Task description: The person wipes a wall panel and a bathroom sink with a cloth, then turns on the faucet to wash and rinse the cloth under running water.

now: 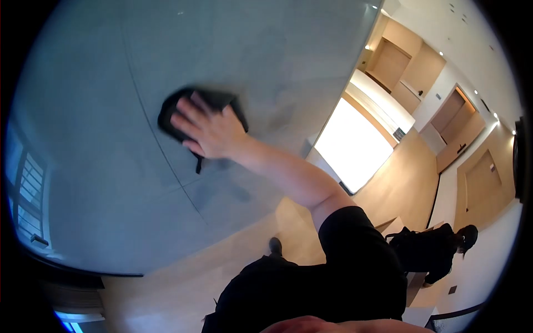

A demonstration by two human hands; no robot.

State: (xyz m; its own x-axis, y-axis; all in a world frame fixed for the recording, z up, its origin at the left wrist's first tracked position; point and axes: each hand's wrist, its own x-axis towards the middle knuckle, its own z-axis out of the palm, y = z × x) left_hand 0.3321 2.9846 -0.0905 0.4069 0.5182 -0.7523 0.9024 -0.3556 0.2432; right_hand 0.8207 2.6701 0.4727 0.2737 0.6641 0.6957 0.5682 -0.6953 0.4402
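My right hand (214, 130) is spread flat with its palm against a dark, soft-looking black cloth (172, 111). The cloth is pressed to a large, glossy grey-blue wall panel (83, 139). A short black strip of it dangles below the palm. My fingers point to the upper left and are slightly blurred. My left hand cannot be made out; a skin-coloured shape at the bottom edge is too cropped to identify.
A thin seam (150, 127) crosses the panel. A bright white counter front (352, 144) stands at right, with wooden doors (461, 133) beyond. A person in black (427, 250) bends over at the lower right. Pale floor (183, 266) lies below.
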